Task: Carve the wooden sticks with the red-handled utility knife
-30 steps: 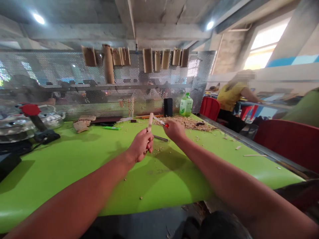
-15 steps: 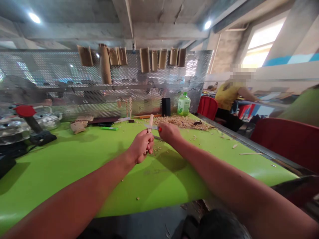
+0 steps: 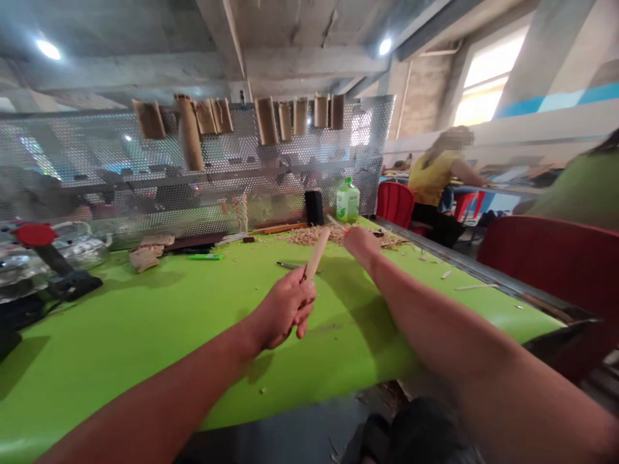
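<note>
My left hand [image 3: 287, 307] is wrapped round a pale wooden stick [image 3: 318, 253], whose free end tilts up and to the right. My right hand [image 3: 362, 245] is closed on a knife [image 3: 337, 223] with a reddish-orange handle, mostly hidden in the fist; its thin blade points up and left, apart from the stick. Beneath and behind the blade lies a pile of wood shavings [image 3: 304, 236]. A slim dark tool [image 3: 288, 265] rests on the green tabletop [image 3: 159, 335] just beyond my left hand, which partly overlaps it.
A green bottle [image 3: 347, 203] and a black box-shaped object [image 3: 314, 207] stand at the back by a perforated metal panel [image 3: 159, 206] hung with bamboo pieces. Left are a red-topped black tool [image 3: 36, 236] and a bright green object [image 3: 205, 256]. Red chairs [image 3: 551, 258] and a person in yellow [image 3: 434, 177] are right.
My right hand has moved the knife off the stick, away to the right and forward. My left hand has turned the stick to lean right. The view has shifted slightly.
</note>
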### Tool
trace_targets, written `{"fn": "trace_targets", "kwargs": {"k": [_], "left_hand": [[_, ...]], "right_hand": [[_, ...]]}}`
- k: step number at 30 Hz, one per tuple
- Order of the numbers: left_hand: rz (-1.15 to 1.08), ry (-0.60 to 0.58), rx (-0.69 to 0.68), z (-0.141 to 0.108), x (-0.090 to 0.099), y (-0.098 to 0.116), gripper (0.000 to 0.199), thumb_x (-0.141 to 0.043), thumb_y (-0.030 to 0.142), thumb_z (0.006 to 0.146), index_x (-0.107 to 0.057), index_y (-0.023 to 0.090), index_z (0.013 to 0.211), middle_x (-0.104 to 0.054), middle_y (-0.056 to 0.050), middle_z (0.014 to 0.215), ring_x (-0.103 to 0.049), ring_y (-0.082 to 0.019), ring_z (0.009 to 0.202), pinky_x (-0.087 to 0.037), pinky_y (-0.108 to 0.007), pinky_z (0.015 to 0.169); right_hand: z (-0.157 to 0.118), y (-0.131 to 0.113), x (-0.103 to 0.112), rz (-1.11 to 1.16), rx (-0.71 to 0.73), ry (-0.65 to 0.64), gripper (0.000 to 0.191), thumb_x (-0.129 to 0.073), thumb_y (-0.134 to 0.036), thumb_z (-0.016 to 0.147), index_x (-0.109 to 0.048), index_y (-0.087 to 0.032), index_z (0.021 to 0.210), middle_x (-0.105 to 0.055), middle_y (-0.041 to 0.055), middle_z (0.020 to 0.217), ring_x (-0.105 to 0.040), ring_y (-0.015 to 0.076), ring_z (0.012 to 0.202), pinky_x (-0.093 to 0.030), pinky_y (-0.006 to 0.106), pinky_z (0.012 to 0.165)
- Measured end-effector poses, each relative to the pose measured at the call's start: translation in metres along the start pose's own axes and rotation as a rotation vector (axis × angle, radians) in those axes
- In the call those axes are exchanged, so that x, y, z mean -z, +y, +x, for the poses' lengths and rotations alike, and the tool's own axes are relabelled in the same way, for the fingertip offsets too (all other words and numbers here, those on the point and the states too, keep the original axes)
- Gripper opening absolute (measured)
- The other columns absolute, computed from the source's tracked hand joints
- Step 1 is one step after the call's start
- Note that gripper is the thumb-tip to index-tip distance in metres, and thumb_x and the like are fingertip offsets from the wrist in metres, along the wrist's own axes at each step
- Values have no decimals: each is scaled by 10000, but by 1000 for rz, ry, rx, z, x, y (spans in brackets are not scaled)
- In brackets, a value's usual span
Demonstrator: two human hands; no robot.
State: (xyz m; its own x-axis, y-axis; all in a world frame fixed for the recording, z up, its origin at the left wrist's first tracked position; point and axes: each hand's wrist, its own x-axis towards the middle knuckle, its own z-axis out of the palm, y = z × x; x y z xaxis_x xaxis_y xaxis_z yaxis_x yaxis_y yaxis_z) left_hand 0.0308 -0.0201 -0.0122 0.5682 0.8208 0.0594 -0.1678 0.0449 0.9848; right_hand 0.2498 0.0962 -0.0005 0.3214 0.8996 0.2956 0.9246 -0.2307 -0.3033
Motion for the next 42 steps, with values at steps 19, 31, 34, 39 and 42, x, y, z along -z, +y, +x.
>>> {"fn": "trace_targets", "kwargs": {"k": [19, 31, 34, 39, 42], "left_hand": [[47, 400, -86, 28, 31, -3, 136, -526, 184, 754, -408, 208, 691, -328, 98, 466, -305, -51, 352, -324, -172, 340], [41, 386, -26, 23, 14, 5, 154, -500, 125, 739, -374, 213, 732, -350, 90, 539, -271, -32, 354, -211, -169, 314], [34, 378, -12, 26, 15, 5, 155, -500, 113, 741, -379, 211, 750, -376, 86, 573, -276, -26, 359, -208, -165, 312], [5, 381, 14, 22, 13, 8, 158, -504, 113, 748, -378, 208, 757, -376, 88, 579, -271, -18, 355, -199, -151, 307], [36, 301, 56, 7, 3, 7, 144, -542, 165, 781, -410, 209, 820, -364, 101, 548, -250, -20, 335, -192, -152, 295]], "right_hand": [[-68, -63, -18, -103, 551, 21, 297, -417, -322, 927, -695, -217, 937, -738, 101, 879, -673, 207, 781, -418, 266, 656], [-49, -52, -16, -81, 520, 68, 294, -416, -264, 928, -694, -206, 1005, -738, 105, 944, -666, 215, 867, -422, 269, 712], [-49, -54, -16, -73, 506, 58, 302, -410, -255, 930, -700, -201, 994, -738, 111, 953, -664, 216, 878, -425, 273, 730], [-46, -55, -17, -46, 445, 19, 298, -438, -282, 927, -706, -221, 1042, -735, 106, 1009, -659, 224, 964, -434, 284, 796], [-29, -33, -9, -31, 272, 0, 321, -430, -295, 938, -715, -196, 1050, -729, 134, 1016, -671, 240, 960, -454, 287, 764]]}}
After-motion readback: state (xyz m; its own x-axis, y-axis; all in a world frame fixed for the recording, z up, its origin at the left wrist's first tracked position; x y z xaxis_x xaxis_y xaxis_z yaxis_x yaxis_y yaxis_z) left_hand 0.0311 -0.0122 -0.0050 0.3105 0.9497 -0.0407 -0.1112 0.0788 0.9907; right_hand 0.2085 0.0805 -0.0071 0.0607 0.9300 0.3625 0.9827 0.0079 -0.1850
